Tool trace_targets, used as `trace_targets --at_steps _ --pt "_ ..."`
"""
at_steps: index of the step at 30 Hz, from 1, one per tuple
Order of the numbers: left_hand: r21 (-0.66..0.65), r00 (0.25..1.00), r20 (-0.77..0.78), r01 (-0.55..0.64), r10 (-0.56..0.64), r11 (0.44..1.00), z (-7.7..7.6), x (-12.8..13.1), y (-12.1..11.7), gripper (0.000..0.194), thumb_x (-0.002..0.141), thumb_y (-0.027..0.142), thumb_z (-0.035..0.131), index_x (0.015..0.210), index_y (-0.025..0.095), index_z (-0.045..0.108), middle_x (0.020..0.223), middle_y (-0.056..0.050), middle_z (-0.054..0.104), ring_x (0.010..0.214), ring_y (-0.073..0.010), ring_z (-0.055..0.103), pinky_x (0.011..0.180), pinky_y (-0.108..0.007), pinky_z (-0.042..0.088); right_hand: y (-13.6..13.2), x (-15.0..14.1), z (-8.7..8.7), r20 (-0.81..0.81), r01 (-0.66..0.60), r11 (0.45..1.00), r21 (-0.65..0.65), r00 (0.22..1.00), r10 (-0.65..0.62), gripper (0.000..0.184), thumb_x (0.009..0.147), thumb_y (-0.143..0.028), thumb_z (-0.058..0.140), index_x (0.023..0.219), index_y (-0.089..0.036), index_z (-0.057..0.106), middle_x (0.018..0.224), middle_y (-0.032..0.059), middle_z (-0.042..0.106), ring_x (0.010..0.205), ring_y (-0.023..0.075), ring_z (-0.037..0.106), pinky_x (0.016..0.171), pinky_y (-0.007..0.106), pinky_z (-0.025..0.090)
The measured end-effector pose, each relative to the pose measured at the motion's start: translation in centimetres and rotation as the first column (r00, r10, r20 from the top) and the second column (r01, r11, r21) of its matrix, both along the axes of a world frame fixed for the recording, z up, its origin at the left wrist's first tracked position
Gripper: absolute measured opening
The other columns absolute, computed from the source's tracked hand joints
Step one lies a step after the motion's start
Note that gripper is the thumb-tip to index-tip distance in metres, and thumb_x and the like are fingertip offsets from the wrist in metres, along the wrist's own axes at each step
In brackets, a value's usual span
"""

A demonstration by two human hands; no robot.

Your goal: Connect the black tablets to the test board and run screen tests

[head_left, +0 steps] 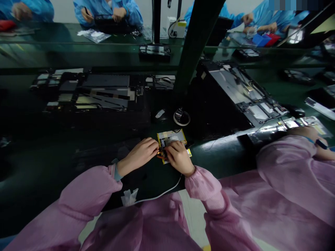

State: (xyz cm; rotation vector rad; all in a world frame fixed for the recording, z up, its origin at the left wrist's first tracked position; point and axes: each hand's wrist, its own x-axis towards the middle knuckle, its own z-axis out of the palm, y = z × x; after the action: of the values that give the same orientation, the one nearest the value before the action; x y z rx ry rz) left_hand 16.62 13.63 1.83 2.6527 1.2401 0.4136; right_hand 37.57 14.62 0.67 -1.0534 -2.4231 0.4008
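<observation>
My left hand and my right hand meet over a small yellow sheet lying on the dark green bench. Both hands are closed, fingertips pinched together on a small orange part at the sheet's near left corner. The sheer smallness of the part hides its shape. My right hand covers the sheet's near half. Pink sleeves cover both my arms.
An opened dark device lies at the far left, another tilts at the right. A round tape roll sits behind the sheet. A white cable runs near my wrist. A co-worker's pink sleeve is at right; people in blue sit across.
</observation>
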Motion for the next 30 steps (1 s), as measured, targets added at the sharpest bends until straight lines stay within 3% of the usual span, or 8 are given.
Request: trace_targets --at_steps 11,19,25,27,30 --pt "-0.04 0.999 0.025 -0.03 0.031 0.999 -0.1 0.3 -0.1 0.015 0.096 0.015 0.042 0.089 0.016 0.056 0.09 -0.006 0.06 0.088 -0.0198 0.054 0.082 -0.035 0.048 -0.1 0.1 0.4 0.002 -0.065 0.998 -0.025 0.998 0.065 0.024 0.092 -0.021 0.05 0.107 -0.019 0.069 0.095 0.0085 0.061 0.094 0.023 0.05 0.085 0.039 0.039" --pt "-0.042 0.997 0.037 -0.072 0.074 0.997 -0.3 0.4 0.0 0.008 0.091 0.015 0.05 0.09 0.016 0.058 0.091 -0.007 0.061 0.088 -0.0206 0.055 0.082 -0.034 0.048 -0.4 -0.6 0.6 0.192 -0.099 0.99 0.098 0.978 0.079 0.021 0.095 -0.026 0.048 0.095 -0.018 0.067 0.094 0.0088 0.062 0.095 0.0245 0.049 0.087 0.042 0.037" --pt "0.064 0.994 0.106 -0.039 0.032 0.997 0.5 0.9 -0.3 0.013 0.091 0.024 0.054 0.097 0.018 0.064 0.105 -0.008 0.064 0.103 -0.0224 0.055 0.093 -0.041 0.046 0.0 0.0 0.5 -0.029 -0.064 0.997 -0.035 0.998 0.063 0.014 0.089 -0.017 0.054 0.099 -0.017 0.064 0.093 0.0066 0.065 0.093 0.0215 0.054 0.088 0.039 0.04" --pt "0.106 0.991 0.131 -0.033 0.019 0.994 0.9 1.2 -0.7 0.015 0.088 0.026 0.059 0.1 0.018 0.064 0.11 -0.008 0.064 0.11 -0.0246 0.053 0.096 -0.044 0.045 0.0 0.2 1.6 -0.132 -0.054 0.992 -0.113 0.99 0.039 0.014 0.087 -0.013 0.054 0.096 -0.018 0.063 0.091 0.0052 0.067 0.091 0.02 0.058 0.089 0.038 0.041" --pt "0.098 0.978 0.203 -0.069 0.048 0.993 1.6 1.6 -1.4 0.015 0.09 0.024 0.057 0.101 0.017 0.062 0.104 -0.009 0.066 0.103 -0.0234 0.056 0.091 -0.042 0.048 -0.2 0.5 4.0 -0.278 -0.079 0.963 -0.258 0.961 0.004 0.012 0.089 -0.018 0.053 0.098 -0.019 0.061 0.094 0.0048 0.068 0.09 0.018 0.062 0.087 0.034 0.046"
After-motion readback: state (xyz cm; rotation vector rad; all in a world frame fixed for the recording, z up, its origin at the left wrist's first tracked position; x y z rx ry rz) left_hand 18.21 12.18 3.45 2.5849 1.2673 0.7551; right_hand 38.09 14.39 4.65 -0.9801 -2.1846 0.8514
